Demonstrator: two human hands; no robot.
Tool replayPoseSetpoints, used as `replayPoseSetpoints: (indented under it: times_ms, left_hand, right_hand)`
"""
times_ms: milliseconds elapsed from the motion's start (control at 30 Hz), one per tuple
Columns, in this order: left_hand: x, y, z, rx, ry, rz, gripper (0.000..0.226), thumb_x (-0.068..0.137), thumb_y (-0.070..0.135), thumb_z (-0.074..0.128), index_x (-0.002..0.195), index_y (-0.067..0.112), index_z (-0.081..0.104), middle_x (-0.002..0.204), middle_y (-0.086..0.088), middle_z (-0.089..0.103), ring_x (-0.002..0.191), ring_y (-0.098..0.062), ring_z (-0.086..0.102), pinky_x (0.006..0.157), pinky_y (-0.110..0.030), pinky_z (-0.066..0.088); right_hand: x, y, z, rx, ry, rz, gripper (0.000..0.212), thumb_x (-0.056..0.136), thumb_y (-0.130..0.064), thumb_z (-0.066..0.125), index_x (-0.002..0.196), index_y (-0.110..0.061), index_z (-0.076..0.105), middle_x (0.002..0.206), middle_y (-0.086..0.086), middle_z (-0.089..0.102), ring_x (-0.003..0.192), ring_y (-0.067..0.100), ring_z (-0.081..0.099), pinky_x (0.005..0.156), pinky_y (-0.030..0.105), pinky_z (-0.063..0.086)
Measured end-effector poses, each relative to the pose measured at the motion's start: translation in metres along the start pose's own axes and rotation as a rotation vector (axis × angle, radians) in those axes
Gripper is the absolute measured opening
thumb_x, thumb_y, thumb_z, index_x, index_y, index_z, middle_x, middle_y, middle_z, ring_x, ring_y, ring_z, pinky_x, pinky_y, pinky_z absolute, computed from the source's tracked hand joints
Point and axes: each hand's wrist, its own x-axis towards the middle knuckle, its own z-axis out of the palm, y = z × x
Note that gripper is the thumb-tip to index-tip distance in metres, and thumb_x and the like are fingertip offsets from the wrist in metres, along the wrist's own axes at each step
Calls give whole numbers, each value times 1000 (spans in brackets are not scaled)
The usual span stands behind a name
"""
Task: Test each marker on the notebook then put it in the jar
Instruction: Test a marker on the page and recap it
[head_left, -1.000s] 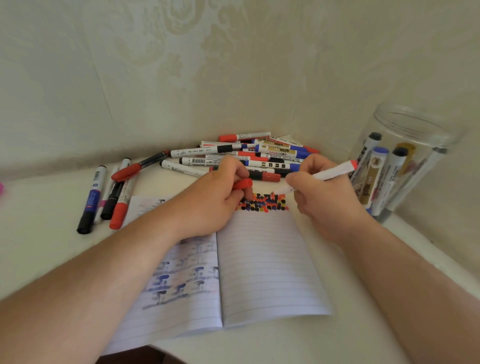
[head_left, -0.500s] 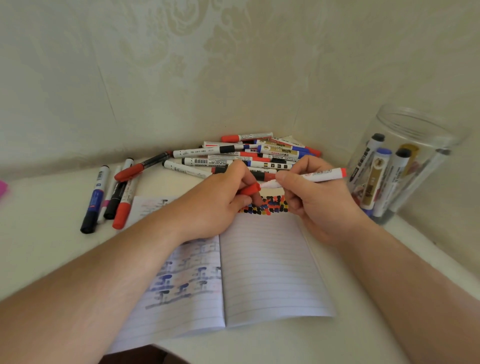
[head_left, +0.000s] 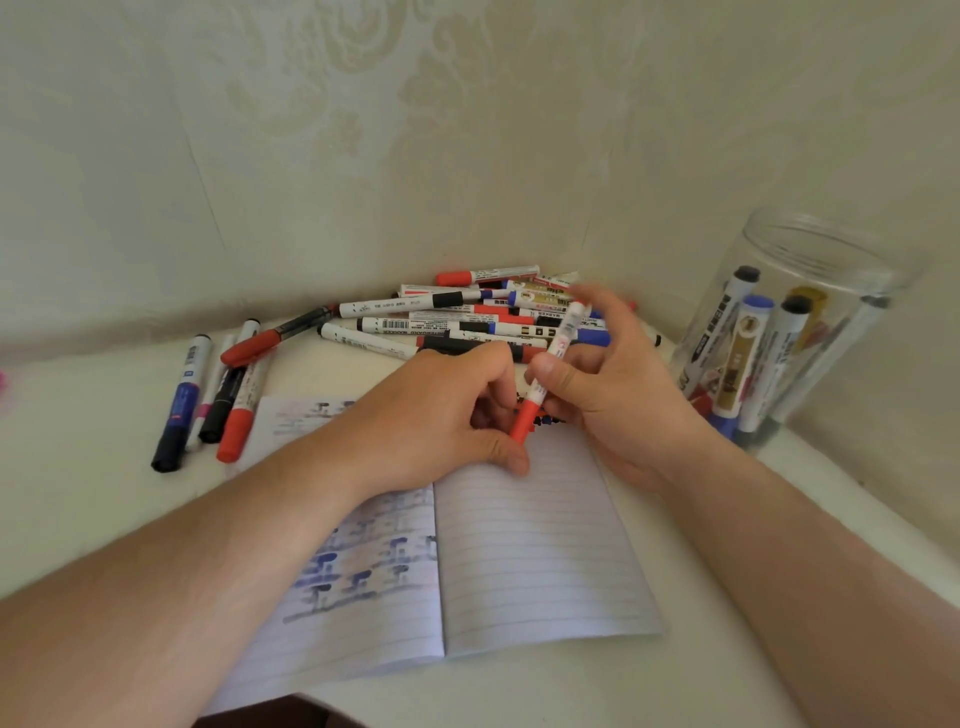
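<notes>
1. Over the notebook (head_left: 540, 545), your right hand (head_left: 618, 395) pinches the white marker (head_left: 556, 358) between thumb and fingers, red cap end down, just above the page's test marks.
2. Your left hand (head_left: 441, 415) is curled beside the cap; whether it grips the cap I cannot tell, as the fingers hide it.
3. The step looks to be capping. Press the cap straight along the barrel until it seats; a skewed push may leave it loose.
4. Then carry the marker right to the jar (head_left: 800, 332) on the bench (head_left: 88, 499) and lower it upright among those already inside.
5. Keep your sleeve-side forearm off the wet marks.
6. The pile (head_left: 457, 322) behind waits.
</notes>
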Motion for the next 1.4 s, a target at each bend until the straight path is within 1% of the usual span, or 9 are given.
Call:
replayPoseSetpoints:
  times_ms: [133, 433, 600, 800, 933, 1067, 1167, 1267, 1400]
  left_hand:
    - [0, -2, 2, 66, 68, -31, 43, 72, 42, 91, 85, 32, 51, 85, 19, 70, 77, -3, 63, 63, -21, 46]
    - [-2, -3, 5, 134, 118, -30, 50, 71, 43, 91, 88, 31, 46, 80, 14, 69, 76, -2, 63, 70, -36, 53]
    - [3, -7, 3, 210, 104, -44, 61, 63, 61, 89, 102, 37, 49, 83, 18, 67, 78, 2, 61, 70, -35, 53]
    - [1, -12, 6, 252, 80, 17, 34, 86, 65, 70, 97, 38, 51, 84, 16, 65, 76, -1, 61, 72, -34, 56]
    - [0, -8, 7, 295, 69, 5, 26, 90, 64, 64, 99, 42, 54, 86, 18, 63, 78, 0, 59, 69, -28, 51]
    - [2, -5, 8, 352, 104, 23, 21, 95, 59, 59, 102, 39, 57, 87, 18, 60, 80, 1, 55, 67, -29, 46]
    - [3, -4, 9, 407, 128, 20, 13, 100, 50, 53, 103, 37, 58, 90, 18, 58, 85, -5, 55, 73, -32, 50]
    - [2, -5, 10, 484, 186, 1, 11, 102, 38, 51, 102, 34, 61, 97, 16, 58, 95, -10, 52, 85, -35, 49]
    - [4, -14, 10, 477, 387, -100, 17, 95, 25, 57, 109, 30, 65, 114, 8, 57, 113, -19, 50, 98, -40, 43]
  right_hand:
    - [1, 0, 2, -17, 32, 35, 65, 93, -2, 75, 141, -30, 42, 102, 32, 70, 82, 29, 74, 68, 32, 59]
    - [-1, -5, 15, -186, 53, -115, 74, 92, -1, 75, 144, -38, 38, 82, 1, 76, 78, 25, 74, 82, 50, 64]
    - [-32, -29, 34, -470, 62, -510, 80, 96, -7, 70, 149, -53, 31, 87, 2, 71, 78, 22, 70, 75, 46, 59]
    - [-61, -115, -25, -366, 419, -946, 66, 91, 6, 62, 137, -31, 34, 102, -8, 67, 87, 16, 71, 76, 39, 60]
    - [-64, -136, -91, -618, 626, -797, 60, 95, -8, 61, 140, -44, 44, 99, -16, 58, 82, 14, 66, 73, 32, 60]
    - [-62, -117, -118, -896, 514, -538, 51, 100, -19, 62, 137, -53, 51, 101, -9, 63, 91, 16, 64, 84, 32, 52]
    - [-60, -107, -125, -1058, 489, -511, 22, 104, -39, 51, 118, -39, 69, 88, -14, 61, 105, 22, 55, 93, 38, 43]
    - [-55, -99, -130, -1250, 484, -550, 50, 104, -61, 38, 68, -31, 56, 67, -21, 54, 101, 31, 54, 96, 55, 44]
    - [-53, -97, -126, -1234, 531, -540, 50, 99, -59, 45, 88, -23, 77, 99, -6, 69, 115, 35, 53, 100, 57, 43]
